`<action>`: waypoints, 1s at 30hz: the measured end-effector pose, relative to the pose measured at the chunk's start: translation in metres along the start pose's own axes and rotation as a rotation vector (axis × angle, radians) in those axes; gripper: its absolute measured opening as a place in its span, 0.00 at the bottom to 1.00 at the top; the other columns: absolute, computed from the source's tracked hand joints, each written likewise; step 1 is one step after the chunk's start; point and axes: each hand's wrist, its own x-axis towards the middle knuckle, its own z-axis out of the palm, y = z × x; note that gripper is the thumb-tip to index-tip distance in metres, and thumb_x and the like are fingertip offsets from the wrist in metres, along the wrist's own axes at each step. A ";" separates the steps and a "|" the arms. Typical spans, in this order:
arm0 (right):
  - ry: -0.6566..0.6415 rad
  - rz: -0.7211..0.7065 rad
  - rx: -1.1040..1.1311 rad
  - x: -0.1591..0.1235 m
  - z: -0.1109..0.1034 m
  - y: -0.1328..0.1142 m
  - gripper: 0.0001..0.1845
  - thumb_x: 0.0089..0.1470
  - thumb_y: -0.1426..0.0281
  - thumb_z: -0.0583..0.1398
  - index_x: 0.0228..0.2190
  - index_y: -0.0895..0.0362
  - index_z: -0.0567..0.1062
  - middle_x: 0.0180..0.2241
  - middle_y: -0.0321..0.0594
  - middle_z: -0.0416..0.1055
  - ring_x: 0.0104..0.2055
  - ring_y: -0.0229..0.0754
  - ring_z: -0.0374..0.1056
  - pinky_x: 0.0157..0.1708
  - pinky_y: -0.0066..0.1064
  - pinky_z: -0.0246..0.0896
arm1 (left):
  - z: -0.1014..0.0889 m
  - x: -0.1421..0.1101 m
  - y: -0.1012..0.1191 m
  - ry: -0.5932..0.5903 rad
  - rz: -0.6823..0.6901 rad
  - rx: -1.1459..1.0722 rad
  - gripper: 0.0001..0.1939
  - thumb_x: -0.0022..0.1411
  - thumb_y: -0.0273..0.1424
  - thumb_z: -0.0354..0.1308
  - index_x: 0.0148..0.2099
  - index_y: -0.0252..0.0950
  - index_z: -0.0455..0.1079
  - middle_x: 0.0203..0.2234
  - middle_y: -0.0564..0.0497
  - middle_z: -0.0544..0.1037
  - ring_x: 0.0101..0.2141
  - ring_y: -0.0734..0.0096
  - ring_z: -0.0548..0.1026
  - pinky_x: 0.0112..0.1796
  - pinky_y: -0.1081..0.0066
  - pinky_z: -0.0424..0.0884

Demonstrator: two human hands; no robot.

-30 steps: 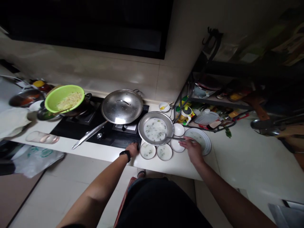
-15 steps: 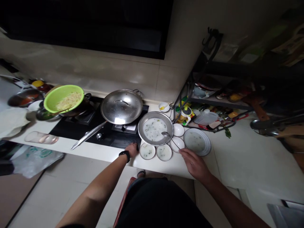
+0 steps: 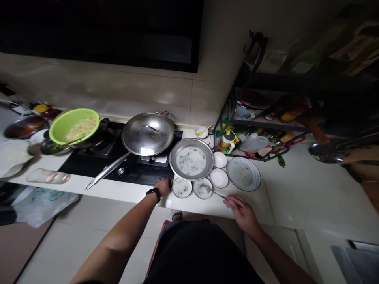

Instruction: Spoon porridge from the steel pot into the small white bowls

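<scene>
— Any writing to read?
— Only blurs: labels on the bottles (image 3: 229, 140) along the wire rack (image 3: 225, 122) too small, green print on the plastic bag (image 3: 38, 205) too faint.
— Count of dishes near the right hand (image 3: 242, 215)?
— Five: two small plates (image 3: 177, 187) of thin white soup, two white bowls (image 3: 220, 159), one blue-rimmed plate (image 3: 258, 175) with more soup. Just above them, one wide steel dish (image 3: 173, 159), also full of soup.
— Right hand's state?
— Fingers closed round the long handle of a steel ladle (image 3: 217, 192); ladle bowl just over the second small plate (image 3: 201, 196), contact impossible to tell.
— And the left hand (image 3: 163, 186)?
— Down at the edge of the black induction hob (image 3: 133, 175), fingers curled, black wristband (image 3: 153, 194) on the wrist; any grip there impossible to tell.
— Farther left?
— One lidded wok (image 3: 148, 133) on the hob, and one green bowl (image 3: 56, 124) of noodles, tilted.
</scene>
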 end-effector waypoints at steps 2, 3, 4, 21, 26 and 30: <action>0.115 0.212 0.153 0.003 0.005 0.010 0.27 0.56 0.45 0.62 0.38 0.57 0.80 0.32 0.48 0.82 0.33 0.51 0.80 0.38 0.43 0.78 | 0.000 0.000 0.000 -0.007 -0.004 -0.004 0.20 0.59 0.42 0.60 0.48 0.33 0.74 0.48 0.35 0.80 0.48 0.51 0.79 0.47 0.63 0.72; 0.163 0.301 0.224 0.004 0.005 0.013 0.30 0.53 0.42 0.64 0.38 0.58 0.79 0.29 0.48 0.81 0.31 0.51 0.80 0.38 0.44 0.78 | 0.001 0.000 0.000 -0.014 -0.005 -0.007 0.20 0.58 0.41 0.60 0.47 0.34 0.74 0.47 0.36 0.80 0.48 0.51 0.79 0.47 0.64 0.73; 0.203 0.369 0.291 0.006 0.005 0.015 0.32 0.49 0.41 0.66 0.37 0.59 0.79 0.27 0.47 0.81 0.30 0.52 0.80 0.37 0.44 0.78 | 0.001 0.000 0.000 -0.018 -0.005 -0.009 0.19 0.58 0.41 0.60 0.47 0.34 0.74 0.47 0.36 0.80 0.48 0.52 0.79 0.46 0.64 0.73; 0.326 0.350 0.563 0.071 -0.011 -0.020 0.29 0.44 0.50 0.73 0.37 0.61 0.78 0.27 0.45 0.80 0.33 0.52 0.81 0.38 0.42 0.78 | 0.000 0.000 0.000 0.004 -0.004 -0.002 0.19 0.59 0.40 0.60 0.48 0.32 0.74 0.48 0.35 0.80 0.49 0.52 0.79 0.47 0.64 0.72; 0.270 0.241 0.431 0.108 0.016 -0.021 0.25 0.54 0.50 0.66 0.39 0.60 0.77 0.28 0.45 0.80 0.32 0.50 0.80 0.36 0.42 0.78 | -0.001 -0.001 0.001 0.002 -0.001 -0.008 0.18 0.59 0.40 0.61 0.47 0.33 0.74 0.47 0.36 0.80 0.49 0.52 0.79 0.47 0.65 0.72; 0.118 -0.120 0.066 0.114 0.030 -0.026 0.17 0.65 0.58 0.56 0.41 0.57 0.78 0.37 0.49 0.80 0.39 0.50 0.80 0.40 0.43 0.77 | 0.000 -0.001 0.001 0.005 -0.010 -0.007 0.19 0.58 0.41 0.61 0.47 0.33 0.74 0.47 0.35 0.80 0.48 0.51 0.79 0.46 0.64 0.72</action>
